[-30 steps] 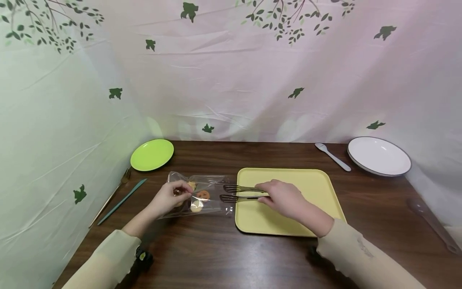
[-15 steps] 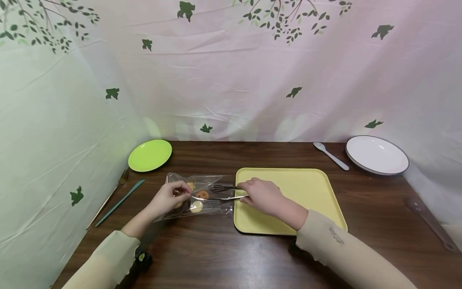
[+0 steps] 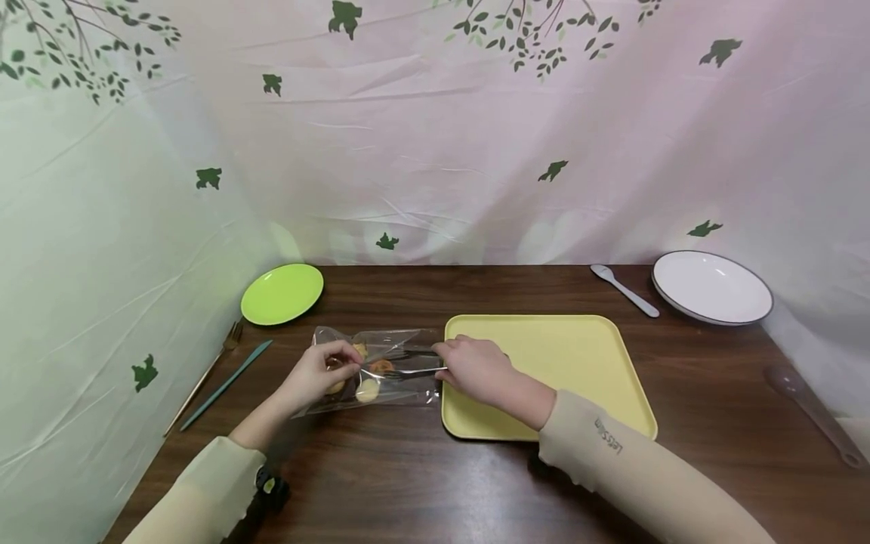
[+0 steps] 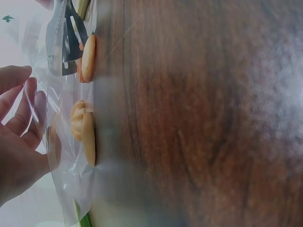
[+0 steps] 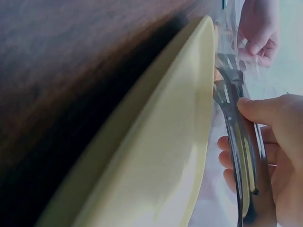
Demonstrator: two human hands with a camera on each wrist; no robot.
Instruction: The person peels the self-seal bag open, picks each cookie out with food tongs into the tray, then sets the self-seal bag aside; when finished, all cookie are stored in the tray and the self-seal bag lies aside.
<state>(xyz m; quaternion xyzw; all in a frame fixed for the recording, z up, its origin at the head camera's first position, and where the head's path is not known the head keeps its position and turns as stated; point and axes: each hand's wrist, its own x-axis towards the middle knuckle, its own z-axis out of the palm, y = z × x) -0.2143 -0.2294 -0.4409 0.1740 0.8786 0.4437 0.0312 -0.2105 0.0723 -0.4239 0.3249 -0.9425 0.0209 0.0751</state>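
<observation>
My left hand (image 3: 316,375) pinches the upper film of a clear plastic bag (image 3: 408,394) lying on the table. Several cookies are inside, among them a round orange one (image 3: 382,366) and a pale one (image 3: 368,391); the left wrist view shows cookies (image 4: 88,59) low in the bag. My right hand (image 3: 476,369) grips metal tongs (image 5: 242,146) with slotted ends. The tong ends reach into the bag, right by the orange cookie; whether they squeeze it I cannot tell. Under the right hand lies a yellow tray (image 3: 557,344).
At the back left is a green plate (image 3: 282,295), with a fork (image 3: 204,378) and a teal knife (image 3: 227,384) in front. A white plate (image 3: 712,287) and a pale spoon (image 3: 625,291) stand back right. A brown spoon (image 3: 812,412) lies at the right edge.
My right hand has moved left with the tongs, from over the tray to the bag's mouth, and the tong ends have gone in among the cookies. The left hand has stayed in place.
</observation>
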